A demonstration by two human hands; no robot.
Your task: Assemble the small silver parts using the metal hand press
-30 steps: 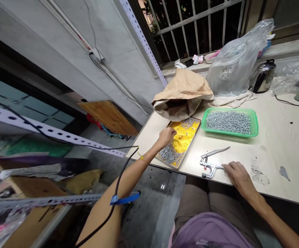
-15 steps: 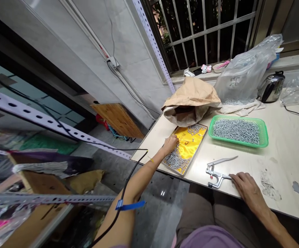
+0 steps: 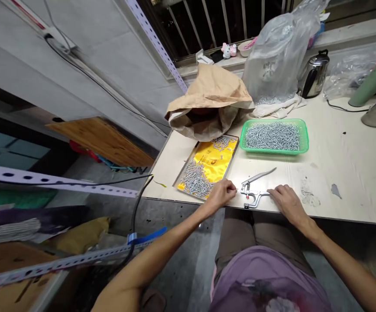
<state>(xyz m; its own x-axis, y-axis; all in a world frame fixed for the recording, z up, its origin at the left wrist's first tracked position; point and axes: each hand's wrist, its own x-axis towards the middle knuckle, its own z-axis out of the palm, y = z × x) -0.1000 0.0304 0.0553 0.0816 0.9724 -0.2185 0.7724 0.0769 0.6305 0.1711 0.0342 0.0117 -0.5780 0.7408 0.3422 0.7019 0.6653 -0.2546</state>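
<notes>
My right hand (image 3: 287, 202) has its fingers closed on the end of the lower handle of the silver snap-fastener pliers (image 3: 255, 197), which lie on the table with the upper handle raised. Close to the jaw side of the pliers, my left hand (image 3: 221, 194) has its fingertips pinched together; whatever they hold is too small to make out. Left of it is a shallow tray (image 3: 235, 151) lined with yellow cloth (image 3: 214, 161). Small screw-like metal pieces (image 3: 194, 180) lie heaped in its near end, with a smaller pile at its far end.
A green plastic basket (image 3: 274, 151) full of similar metal pieces stands behind the pliers. A brown paper bag (image 3: 212, 97) gapes open behind the tray. Farther back are a plastic bag (image 3: 272, 56), a cloth (image 3: 279, 108) and a kettle (image 3: 314, 76). The table's front edge runs below both hands.
My left hand has come out of the tray's metal pieces and moved right, toward the pliers. My right hand stays at the pliers' handle. The camera view has shifted.
</notes>
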